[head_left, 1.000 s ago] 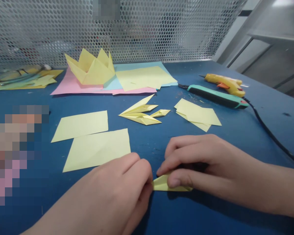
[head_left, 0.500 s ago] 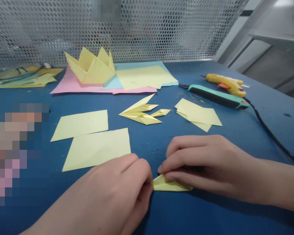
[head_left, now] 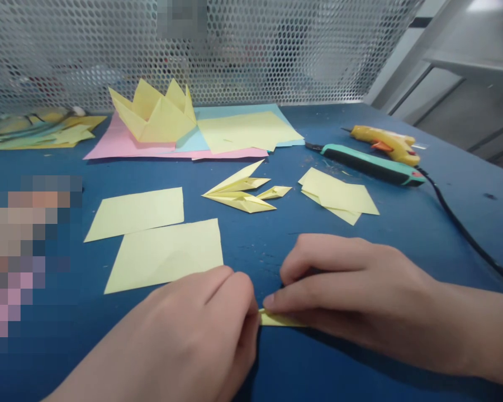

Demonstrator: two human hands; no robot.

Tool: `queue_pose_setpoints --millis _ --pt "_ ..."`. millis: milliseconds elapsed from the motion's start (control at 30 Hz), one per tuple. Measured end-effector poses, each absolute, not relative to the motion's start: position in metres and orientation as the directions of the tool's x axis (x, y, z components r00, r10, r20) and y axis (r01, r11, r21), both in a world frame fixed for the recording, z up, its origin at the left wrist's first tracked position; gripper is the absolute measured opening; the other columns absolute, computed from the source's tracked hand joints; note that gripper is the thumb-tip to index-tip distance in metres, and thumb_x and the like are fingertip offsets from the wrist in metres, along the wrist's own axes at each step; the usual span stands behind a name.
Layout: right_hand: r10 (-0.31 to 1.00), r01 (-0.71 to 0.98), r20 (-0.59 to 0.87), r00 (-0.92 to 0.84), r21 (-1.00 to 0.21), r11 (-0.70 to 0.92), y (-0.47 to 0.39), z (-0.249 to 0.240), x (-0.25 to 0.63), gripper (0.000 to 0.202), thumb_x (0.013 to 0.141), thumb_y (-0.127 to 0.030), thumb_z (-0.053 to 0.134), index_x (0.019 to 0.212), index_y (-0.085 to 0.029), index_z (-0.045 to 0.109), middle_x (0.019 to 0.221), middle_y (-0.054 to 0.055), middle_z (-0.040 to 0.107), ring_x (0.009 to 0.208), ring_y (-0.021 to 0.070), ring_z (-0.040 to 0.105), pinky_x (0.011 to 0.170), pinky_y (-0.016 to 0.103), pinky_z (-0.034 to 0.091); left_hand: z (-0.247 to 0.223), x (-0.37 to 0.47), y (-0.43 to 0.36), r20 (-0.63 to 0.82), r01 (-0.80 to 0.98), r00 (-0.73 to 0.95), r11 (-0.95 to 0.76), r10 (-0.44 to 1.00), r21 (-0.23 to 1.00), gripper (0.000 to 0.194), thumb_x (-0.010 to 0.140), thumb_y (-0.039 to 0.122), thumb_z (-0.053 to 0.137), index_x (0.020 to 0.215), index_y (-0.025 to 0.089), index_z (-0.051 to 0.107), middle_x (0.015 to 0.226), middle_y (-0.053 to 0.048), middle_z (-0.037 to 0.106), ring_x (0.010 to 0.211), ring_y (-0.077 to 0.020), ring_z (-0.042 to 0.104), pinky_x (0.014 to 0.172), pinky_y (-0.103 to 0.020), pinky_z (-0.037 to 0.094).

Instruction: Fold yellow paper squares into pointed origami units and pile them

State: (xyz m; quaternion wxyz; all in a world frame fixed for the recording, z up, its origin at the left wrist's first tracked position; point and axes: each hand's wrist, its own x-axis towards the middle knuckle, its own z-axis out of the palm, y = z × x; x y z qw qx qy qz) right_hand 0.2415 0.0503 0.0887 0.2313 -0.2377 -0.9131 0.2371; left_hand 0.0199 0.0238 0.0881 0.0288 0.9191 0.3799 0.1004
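A small folded piece of yellow paper (head_left: 276,320) lies on the blue table at the front, mostly covered by my fingers. My left hand (head_left: 209,318) pinches its left end between curled fingers. From the right, my right hand (head_left: 343,285) presses on its top, the index fingertip near the left end and the other fingers over the rest. Beyond the hands lie two flat yellow paper sheets (head_left: 171,251) on the left, several folded pointed yellow paper pieces (head_left: 243,192) in the middle, and a small pile of yellow paper squares (head_left: 339,192) on the right.
A yellow paper crown shape (head_left: 159,120) stands on pink and blue sheets (head_left: 126,146) at the back. To the right are a green-black corded tool (head_left: 369,163) and a yellow glue gun (head_left: 381,140). A perforated metal panel (head_left: 251,56) closes off the rear. Another person's blurred arm is at left.
My right hand has shifted slightly down and its index finger now presses the folded paper, whose raised flap is flatter and more covered. My left hand has hardly moved.
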Motion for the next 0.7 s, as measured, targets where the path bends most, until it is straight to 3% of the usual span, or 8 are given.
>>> queue_pose_setpoints --millis 200,300,400,500,600,700 --pt "0.441 0.306 0.331 -0.834 -0.386 0.87 0.052 0.094 0.241 0.033 0.103 -0.015 0.041 0.094 -0.014 0.072 0.079 0.003 0.065 0.071 0.0116 0.055 0.067 0.021 0.045 0.089 0.022 0.02 0.219 0.631 0.76 -0.775 0.612 -0.027 0.021 0.085 0.01 0.04 0.072 0.027 0.04 0.059 0.006 0.046 0.046 -0.0119 0.046 0.04 -0.025 0.035" --pt "0.419 0.31 0.257 -0.871 -0.373 0.874 0.054 0.097 0.24 0.044 0.106 -0.016 0.031 0.088 -0.013 0.071 0.075 0.002 0.063 0.068 0.0121 0.053 0.063 0.021 0.045 0.096 0.022 0.012 0.376 0.631 0.754 -0.753 0.539 -0.187 0.022 0.084 0.005 0.042 0.087 0.022 0.055 0.071 0.004 0.062 0.064 -0.0126 0.059 0.058 -0.024 0.048" --pt "0.428 0.321 0.202 -0.881 -0.408 0.855 0.055 0.096 0.242 0.039 0.106 -0.018 0.033 0.094 -0.014 0.07 0.077 0.001 0.062 0.069 0.0119 0.055 0.063 0.02 0.046 0.106 0.024 0.007 0.41 0.599 0.781 -0.752 0.472 -0.276 0.028 0.084 -0.001 0.042 0.087 0.018 0.062 0.076 0.004 0.068 0.071 -0.0119 0.061 0.07 -0.024 0.051" --pt "0.46 0.341 0.153 -0.874 -0.483 0.807 0.054 0.094 0.244 0.024 0.103 -0.019 0.043 0.103 -0.018 0.067 0.084 -0.001 0.062 0.072 0.0101 0.058 0.066 0.017 0.048 0.112 0.027 0.007 0.351 0.615 0.779 -0.742 0.519 -0.268 0.037 0.082 -0.003 0.037 0.069 0.023 0.06 0.062 0.005 0.057 0.059 -0.012 0.052 0.06 -0.025 0.049" --pt "0.541 0.405 0.089 -0.836 -0.564 0.719 0.052 0.093 0.244 0.013 0.1 -0.022 0.052 0.095 -0.022 0.064 0.079 -0.004 0.058 0.066 0.0073 0.057 0.06 0.013 0.047 0.117 0.028 0.008 0.287 0.6 0.797 -0.749 0.531 -0.281 0.036 0.079 -0.003 0.039 0.065 0.024 0.058 0.06 0.005 0.053 0.057 -0.0125 0.049 0.053 -0.026 0.045" --pt "0.599 0.442 0.045 -0.799 -0.632 0.637 0.052 0.095 0.242 0.017 0.098 -0.023 0.056 0.082 -0.022 0.061 0.072 -0.006 0.054 0.061 0.0059 0.057 0.057 0.011 0.048 0.121 0.027 0.009 0.22 0.582 0.813 -0.772 0.54 -0.256 0.034 0.079 -0.002 0.039 0.062 0.025 0.053 0.059 0.005 0.05 0.055 -0.012 0.047 0.051 -0.026 0.043"
